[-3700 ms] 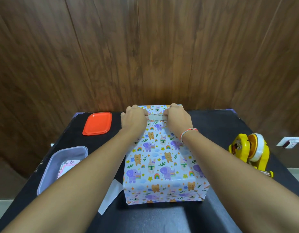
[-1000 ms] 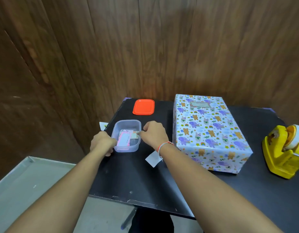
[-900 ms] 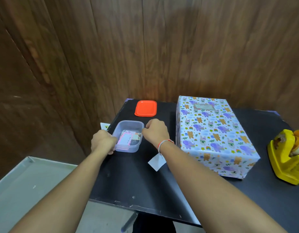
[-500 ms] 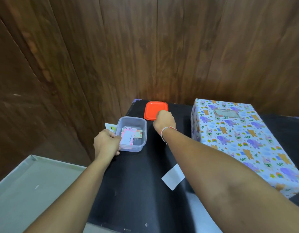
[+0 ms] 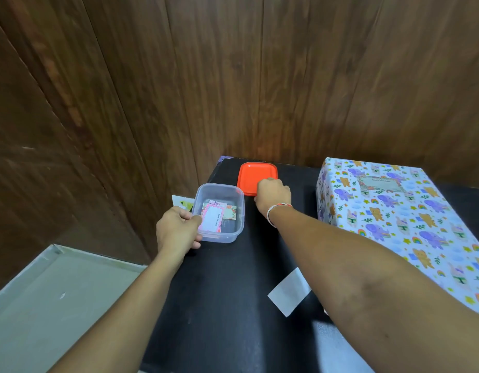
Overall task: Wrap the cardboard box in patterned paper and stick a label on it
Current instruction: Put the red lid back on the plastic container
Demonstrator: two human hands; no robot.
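The box wrapped in animal-patterned paper lies on the right of the black table, with a label stuck on its top near the far end. My left hand grips the near left wall of a clear plastic tub holding loose labels. My right hand has its fingers curled over the near edge of the orange lid, which lies flat behind the tub.
A white backing paper lies on the table under my right forearm. A small card pokes out left of the tub. Wooden wall panels stand close behind and to the left. The floor lies beyond the table's left edge.
My hands left the wrapped box and went to the tub. In the last second my right hand moved from the tub's rim back to the orange lid; my left hand stays on the tub.
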